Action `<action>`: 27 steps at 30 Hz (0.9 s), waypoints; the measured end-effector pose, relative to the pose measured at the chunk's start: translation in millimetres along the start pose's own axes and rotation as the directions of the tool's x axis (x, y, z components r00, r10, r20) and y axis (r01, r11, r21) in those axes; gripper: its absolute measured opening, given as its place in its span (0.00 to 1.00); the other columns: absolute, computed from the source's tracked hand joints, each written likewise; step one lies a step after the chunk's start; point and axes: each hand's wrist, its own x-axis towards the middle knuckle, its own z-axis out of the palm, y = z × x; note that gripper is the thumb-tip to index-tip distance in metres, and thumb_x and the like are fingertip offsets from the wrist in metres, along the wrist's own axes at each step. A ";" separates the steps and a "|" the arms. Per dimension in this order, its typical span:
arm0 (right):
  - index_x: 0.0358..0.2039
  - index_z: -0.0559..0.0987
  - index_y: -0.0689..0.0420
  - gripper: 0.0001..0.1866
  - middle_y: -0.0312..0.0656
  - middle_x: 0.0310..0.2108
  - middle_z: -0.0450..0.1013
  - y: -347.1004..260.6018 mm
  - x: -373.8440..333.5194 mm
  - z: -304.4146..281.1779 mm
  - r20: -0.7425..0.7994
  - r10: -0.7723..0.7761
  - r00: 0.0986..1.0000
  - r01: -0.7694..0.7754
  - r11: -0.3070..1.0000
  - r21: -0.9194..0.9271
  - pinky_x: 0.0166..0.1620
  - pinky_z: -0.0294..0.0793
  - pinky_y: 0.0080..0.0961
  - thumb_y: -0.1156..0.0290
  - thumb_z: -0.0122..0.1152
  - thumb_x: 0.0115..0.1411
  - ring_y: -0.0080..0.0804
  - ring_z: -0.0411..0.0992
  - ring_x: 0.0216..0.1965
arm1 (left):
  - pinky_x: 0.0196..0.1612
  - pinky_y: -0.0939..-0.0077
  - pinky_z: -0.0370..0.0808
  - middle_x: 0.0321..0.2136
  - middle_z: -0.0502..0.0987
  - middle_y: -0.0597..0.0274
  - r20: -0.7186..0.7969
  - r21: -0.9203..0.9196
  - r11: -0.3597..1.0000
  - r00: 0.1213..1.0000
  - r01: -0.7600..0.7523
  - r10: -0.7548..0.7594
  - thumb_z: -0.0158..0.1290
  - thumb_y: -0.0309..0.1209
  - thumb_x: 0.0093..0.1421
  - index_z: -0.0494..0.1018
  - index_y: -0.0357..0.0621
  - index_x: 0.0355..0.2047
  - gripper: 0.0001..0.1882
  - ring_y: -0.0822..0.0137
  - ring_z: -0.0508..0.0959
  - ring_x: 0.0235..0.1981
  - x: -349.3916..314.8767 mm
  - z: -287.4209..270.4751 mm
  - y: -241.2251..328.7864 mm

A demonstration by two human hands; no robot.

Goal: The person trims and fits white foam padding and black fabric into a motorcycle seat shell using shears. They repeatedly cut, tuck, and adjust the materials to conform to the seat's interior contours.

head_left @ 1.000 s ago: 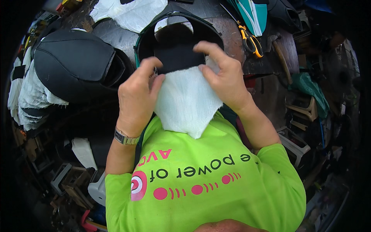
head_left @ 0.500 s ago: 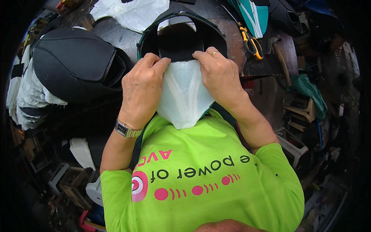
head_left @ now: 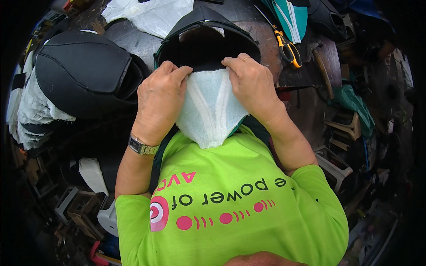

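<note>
In front of my chest, a black hood-shaped piece [head_left: 204, 20] stands with its dark opening toward me. A pale blue-white fabric flap [head_left: 213, 106] hangs from its near rim, with whiter strips forming a V and its tip resting against my shirt. My left hand [head_left: 162, 95] pinches the flap's upper left corner between thumb and fingers. At the upper right corner, my right hand [head_left: 253, 84] pinches the flap the same way. The inside of the black piece is mostly in shadow.
To the left sits a stack of black shaped pieces [head_left: 84, 66] with frayed white lining. Yellow-and-black scissors [head_left: 288, 51] and a hammer [head_left: 324, 71] lie on the right of the dark bench. White cloth [head_left: 151, 17] and a teal piece [head_left: 288, 17] are at the back. Plastic stools [head_left: 333, 168] stand below.
The black piece has tipped, so its top shows more and its opening looks lower. My left hand has shifted slightly left, and the flap is spread a little wider. Both hands keep their pinch.
</note>
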 end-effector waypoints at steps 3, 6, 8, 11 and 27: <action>0.40 0.84 0.61 0.09 0.46 0.34 0.78 0.1 1.7 -1.7 0.010 -0.005 1.000 0.005 1.000 -0.001 0.39 0.80 0.38 0.77 0.60 0.62 0.48 0.80 0.34 | 0.37 0.64 0.80 0.32 0.77 0.59 0.033 -0.009 0.999 0.999 0.038 -0.038 0.60 0.25 0.59 0.84 0.46 0.40 0.09 0.58 0.82 0.33 0.8 -2.6 2.2; 0.40 0.85 0.60 0.08 0.46 0.35 0.78 -3.5 0.9 -4.5 0.070 -0.001 0.998 0.007 0.997 -0.077 0.38 0.81 0.38 0.74 0.63 0.61 0.47 0.80 0.33 | 0.45 0.65 0.77 0.35 0.77 0.60 0.099 0.105 0.994 0.995 0.021 -0.031 0.57 0.25 0.58 0.84 0.45 0.39 0.10 0.59 0.81 0.41 0.8 -6.1 8.9; 0.37 0.84 0.60 0.07 0.48 0.38 0.78 -7.4 -1.4 -6.0 0.083 -0.006 0.997 0.016 0.991 -0.129 0.36 0.82 0.37 0.73 0.64 0.60 0.46 0.81 0.32 | 0.51 0.65 0.73 0.37 0.77 0.61 0.071 0.312 0.937 0.987 -0.160 0.145 0.56 0.25 0.56 0.84 0.42 0.37 0.10 0.59 0.78 0.48 3.5 -6.5 13.2; 0.31 0.83 0.61 0.05 0.54 0.43 0.77 -12.4 -3.9 -5.8 0.035 -0.045 0.998 0.050 0.984 -0.174 0.34 0.83 0.36 0.73 0.65 0.58 0.45 0.82 0.32 | 0.53 0.66 0.68 0.36 0.75 0.62 0.029 0.429 0.811 0.903 -0.398 0.428 0.56 0.28 0.53 0.80 0.39 0.31 0.07 0.62 0.75 0.48 11.8 -3.5 16.4; 0.34 0.83 0.59 0.08 0.52 0.46 0.76 -11.8 -4.6 -5.5 0.006 -0.063 0.998 0.063 0.978 -0.197 0.34 0.83 0.35 0.68 0.69 0.57 0.43 0.82 0.34 | 0.41 0.67 0.74 0.42 0.75 0.61 0.085 0.322 0.916 0.971 -0.239 0.223 0.55 0.40 0.66 0.76 0.43 0.48 0.16 0.61 0.77 0.44 31.7 32.4 24.3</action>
